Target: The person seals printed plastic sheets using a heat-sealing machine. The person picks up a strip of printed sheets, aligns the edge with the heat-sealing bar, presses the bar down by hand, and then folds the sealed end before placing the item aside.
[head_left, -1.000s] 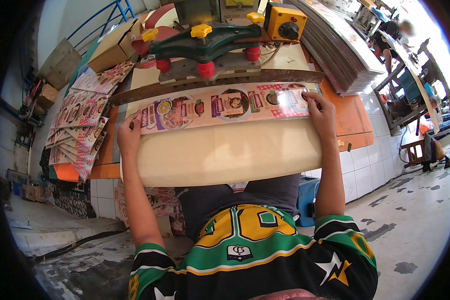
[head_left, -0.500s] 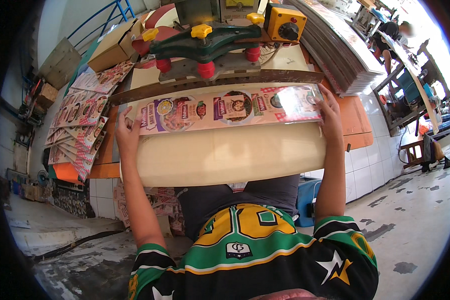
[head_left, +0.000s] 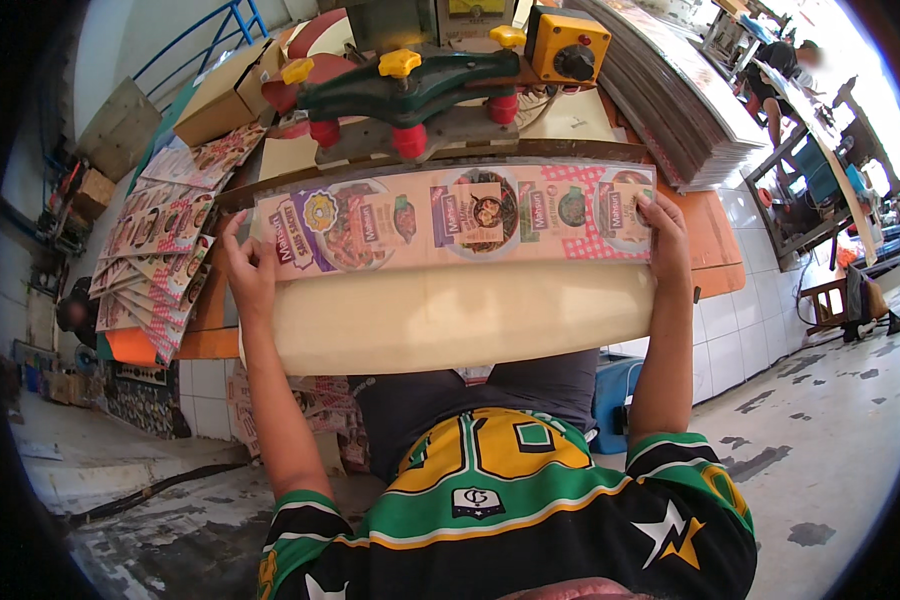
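A long printed strip (head_left: 370, 228) with food pictures on a pink ground lies lengthwise from left to right in front of me. At its left end, my left hand (head_left: 252, 262) is closed with the thumb at the strip's edge. My right hand (head_left: 667, 240) pinches the right end, thumb on top. Below the strip is a smooth cream board (head_left: 460, 318), its near edge over my lap. Just beyond the strip's far edge runs a dark metal bar (head_left: 560, 157). Fingers under the strip are hidden.
A dark green clamp frame (head_left: 410, 95) with yellow knobs and red feet stands ahead, beside a yellow control box (head_left: 568, 48). Printed sheets (head_left: 165, 225) pile up at left near a cardboard box (head_left: 225, 90). Stacked boards (head_left: 670, 95) rise at right. A person (head_left: 775, 75) is far right.
The strip has tilted flatter, losing its bright glare, and its right end has shifted slightly right. My hands stay at its ends. A person's head has appeared at far left.
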A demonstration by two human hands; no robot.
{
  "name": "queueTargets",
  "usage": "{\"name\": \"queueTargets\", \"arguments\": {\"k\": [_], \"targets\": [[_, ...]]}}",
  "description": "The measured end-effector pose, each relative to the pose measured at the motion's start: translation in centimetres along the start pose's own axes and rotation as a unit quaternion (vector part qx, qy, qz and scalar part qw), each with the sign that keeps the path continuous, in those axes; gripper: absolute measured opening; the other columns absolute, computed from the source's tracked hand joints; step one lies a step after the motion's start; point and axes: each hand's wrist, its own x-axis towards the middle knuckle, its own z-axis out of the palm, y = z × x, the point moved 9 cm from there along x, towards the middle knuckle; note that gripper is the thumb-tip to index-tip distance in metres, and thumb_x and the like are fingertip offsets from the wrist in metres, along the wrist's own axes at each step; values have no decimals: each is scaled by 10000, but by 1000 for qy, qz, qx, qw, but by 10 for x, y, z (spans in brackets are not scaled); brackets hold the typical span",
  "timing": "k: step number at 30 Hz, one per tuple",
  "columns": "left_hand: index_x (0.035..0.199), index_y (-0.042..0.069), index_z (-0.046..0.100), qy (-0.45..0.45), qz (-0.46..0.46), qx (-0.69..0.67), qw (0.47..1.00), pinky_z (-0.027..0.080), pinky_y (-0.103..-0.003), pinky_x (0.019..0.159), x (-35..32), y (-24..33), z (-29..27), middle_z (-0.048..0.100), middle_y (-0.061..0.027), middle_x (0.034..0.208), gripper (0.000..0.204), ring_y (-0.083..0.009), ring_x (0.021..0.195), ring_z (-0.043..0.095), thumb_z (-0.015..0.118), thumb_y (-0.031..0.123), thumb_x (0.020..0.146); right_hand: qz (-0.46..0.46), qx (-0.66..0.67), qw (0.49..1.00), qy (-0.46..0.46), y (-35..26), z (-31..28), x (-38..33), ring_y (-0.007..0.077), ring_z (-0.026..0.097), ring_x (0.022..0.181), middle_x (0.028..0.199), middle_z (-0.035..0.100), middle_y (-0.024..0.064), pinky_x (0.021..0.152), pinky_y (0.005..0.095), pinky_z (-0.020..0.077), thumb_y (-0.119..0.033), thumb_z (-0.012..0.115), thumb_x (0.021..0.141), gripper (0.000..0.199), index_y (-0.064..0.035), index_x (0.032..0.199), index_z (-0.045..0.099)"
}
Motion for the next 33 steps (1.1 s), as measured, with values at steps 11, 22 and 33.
{"name": "queueTargets", "arguments": {"k": [11, 22, 33], "targets": [[1188, -4, 658, 74, 2, 123, 990, 498, -299, 660, 5, -20, -24, 710, -115, 787, 472, -114, 723, 628, 604, 443, 1045, -70, -30, 996, -48, -9, 5, -2, 140, 696, 1029, 1112, 739, 106, 918, 298, 552, -213, 594, 1034, 353, 65, 1243, 660], [1025, -36, 684, 100, 21, 154, 983, 514, -338, 703, -2, 9, -22, 711, -130, 832, 431, -180, 722, 608, 568, 376, 1074, -75, -33, 996, -37, -5, -1, -3, 103, 663, 935, 1048, 734, 62, 837, 263, 515, -226, 644, 1025, 326, 50, 1189, 700], [1040, -8, 704, 125, 42, 171, 976, 514, -321, 683, -1, 9, -25, 721, -107, 817, 442, -164, 696, 609, 573, 414, 1068, -66, -67, 995, -31, -10, 3, -6, 64, 568, 842, 901, 677, -9, 776, 233, 444, -245, 685, 1004, 317, 46, 1120, 734]]}}
